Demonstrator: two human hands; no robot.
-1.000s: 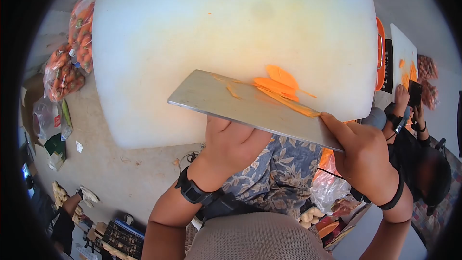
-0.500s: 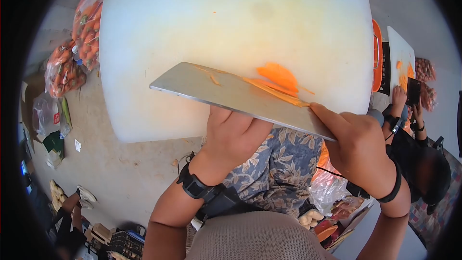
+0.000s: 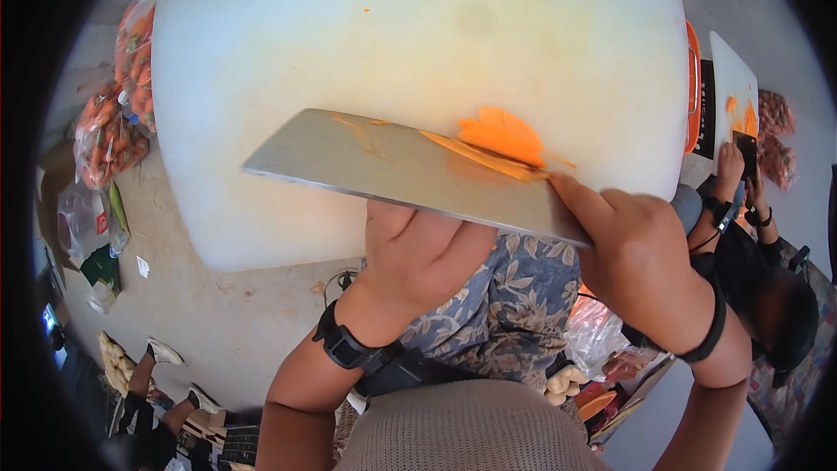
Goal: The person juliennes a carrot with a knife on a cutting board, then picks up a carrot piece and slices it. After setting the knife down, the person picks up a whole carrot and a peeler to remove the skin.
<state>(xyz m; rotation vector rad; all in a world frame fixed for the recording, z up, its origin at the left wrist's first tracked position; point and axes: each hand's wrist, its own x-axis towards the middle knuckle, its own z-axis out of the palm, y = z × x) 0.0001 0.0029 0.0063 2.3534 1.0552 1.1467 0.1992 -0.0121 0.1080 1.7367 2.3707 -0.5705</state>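
Note:
My right hand (image 3: 636, 253) grips a broad cleaver (image 3: 349, 161), its index finger stretched along the blade. The blade spans the near part of a large white cutting board (image 3: 418, 44). Thin carrot strips (image 3: 479, 157) cling to the upper edge of the blade, and a small fan of carrot slices (image 3: 501, 131) lies just beyond it. My left hand (image 3: 423, 249) is at the near side of the cleaver with its fingers bent and close together. The blade hides its fingertips and whatever they hold.
Bags of carrots (image 3: 109, 135) stand on the floor at the left. To the right are an orange basket (image 3: 693, 92) and a second cutting board (image 3: 737, 78), where a co-worker's hands (image 3: 732, 161) hold a dark blade. Small orange bits dot the far board.
The cleaver has shifted slightly left and its blade looks turned flatter. The view has moved a little, and a person's legs at lower left have changed position.

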